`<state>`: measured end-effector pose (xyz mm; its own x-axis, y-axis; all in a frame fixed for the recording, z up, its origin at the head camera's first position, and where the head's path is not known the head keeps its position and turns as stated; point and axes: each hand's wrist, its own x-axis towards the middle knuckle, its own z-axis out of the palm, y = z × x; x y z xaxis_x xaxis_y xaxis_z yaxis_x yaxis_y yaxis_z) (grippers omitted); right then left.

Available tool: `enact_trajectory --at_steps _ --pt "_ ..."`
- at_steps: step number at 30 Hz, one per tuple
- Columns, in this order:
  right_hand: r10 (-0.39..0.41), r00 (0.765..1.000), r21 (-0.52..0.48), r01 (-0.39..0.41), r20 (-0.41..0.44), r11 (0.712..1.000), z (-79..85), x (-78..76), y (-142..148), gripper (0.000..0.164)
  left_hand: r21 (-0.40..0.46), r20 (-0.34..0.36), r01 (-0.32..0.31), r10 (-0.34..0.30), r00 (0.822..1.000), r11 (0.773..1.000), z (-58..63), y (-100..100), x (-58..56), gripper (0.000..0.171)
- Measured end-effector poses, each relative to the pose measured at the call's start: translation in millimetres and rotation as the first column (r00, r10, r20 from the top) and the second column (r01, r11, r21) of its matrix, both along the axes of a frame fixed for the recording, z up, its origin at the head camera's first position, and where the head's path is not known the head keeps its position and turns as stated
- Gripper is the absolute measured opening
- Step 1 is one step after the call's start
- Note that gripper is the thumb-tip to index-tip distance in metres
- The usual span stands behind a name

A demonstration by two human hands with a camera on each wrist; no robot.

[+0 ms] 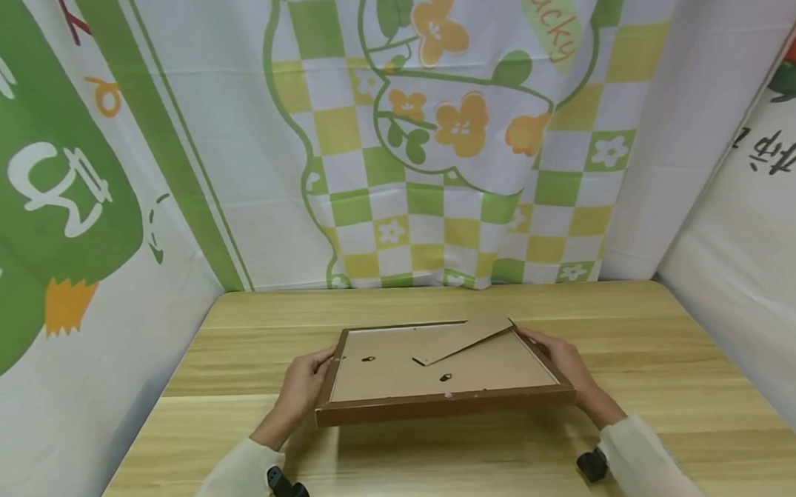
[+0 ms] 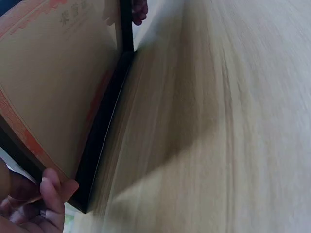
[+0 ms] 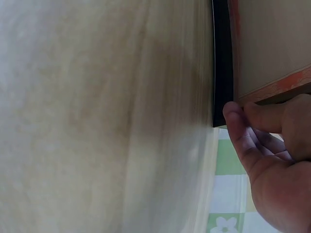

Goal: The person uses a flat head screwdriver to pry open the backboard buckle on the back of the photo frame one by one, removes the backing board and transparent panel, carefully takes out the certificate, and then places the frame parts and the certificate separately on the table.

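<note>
Held between both hands is a picture frame (image 1: pixel 377 379), its tan backing board facing up. A cardboard stand flap (image 1: pixel 468 337) lies angled across that back, its upper end reaching the far right corner. My left hand (image 1: pixel 305 378) grips the frame's left edge, and my right hand (image 1: pixel 566 356) grips the right edge. The underside, in the left wrist view, shows a certificate sheet (image 2: pixel 53 82) with a red patterned border inside a dark rim. Fingertips of the right hand (image 3: pixel 272 145) curl over the rim near a corner in the right wrist view.
A wooden table (image 1: pixel 448 469) lies beneath the frame, with the frame's shadow on it. Behind the table hangs a white curtain (image 1: pixel 473 126) with green and yellow checks. Printed cloth (image 1: pixel 69 203) stands along the left side, and more cloth (image 1: pixel 757 225) along the right.
</note>
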<state>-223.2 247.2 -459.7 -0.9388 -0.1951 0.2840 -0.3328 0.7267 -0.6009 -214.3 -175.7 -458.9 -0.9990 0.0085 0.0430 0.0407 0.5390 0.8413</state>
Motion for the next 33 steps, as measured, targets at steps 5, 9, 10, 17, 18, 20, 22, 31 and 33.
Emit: enact_trajectory --at_steps 5,9,10,17,18,20,22,31,33 --pt "0.022 0.996 -0.036 -0.019 0.089 0.999 -4.8 -0.4 5.0 0.047 0.202 0.162 -0.064 0.031 0.986 0.977 0.2 0.2 -0.8 0.041" --pt "0.035 0.973 -0.092 -0.014 0.226 0.996 -12.3 -1.2 7.1 0.051 0.153 0.192 -0.059 0.028 0.981 0.986 -3.6 1.9 1.7 0.047" --pt "0.024 0.968 -0.099 0.001 0.252 0.995 -13.6 -1.1 6.7 0.049 0.104 0.176 -0.043 0.024 0.984 0.994 -5.1 2.7 2.3 0.049" --pt "-0.041 0.97 0.02 0.038 0.239 0.999 -11.8 0.1 -5.0 0.056 -0.14 0.002 0.009 -0.009 1.0 0.99 -12.6 8.9 4.0 0.05" --pt "-0.041 0.973 0.042 0.032 0.226 0.999 -11.0 -0.1 -7.1 0.056 -0.165 -0.008 0.009 -0.01 1.0 0.986 -12.8 9.5 3.9 0.049" --pt "-0.05 0.977 0.082 0.033 0.209 0.996 -9.4 0.1 -10.9 0.053 -0.216 -0.022 0.009 -0.014 1.0 0.976 -12.6 10.5 4.1 0.046" --pt "-0.059 0.98 0.119 0.037 0.188 0.992 -8.6 0.3 -14.0 0.048 -0.265 -0.04 -0.004 -0.006 0.999 0.964 -11.8 11.5 4.5 0.043" --pt "-0.076 0.984 0.186 0.045 0.161 0.982 -9.2 4.4 -22.4 0.042 -0.418 -0.134 -0.098 0.046 0.99 0.903 -3.7 18.6 6.5 0.026" --pt "-0.075 0.984 0.197 0.042 0.163 0.98 -9.5 4.8 -23.7 0.043 -0.418 -0.139 -0.113 0.06 0.988 0.901 -5.1 19.2 6.7 0.023"
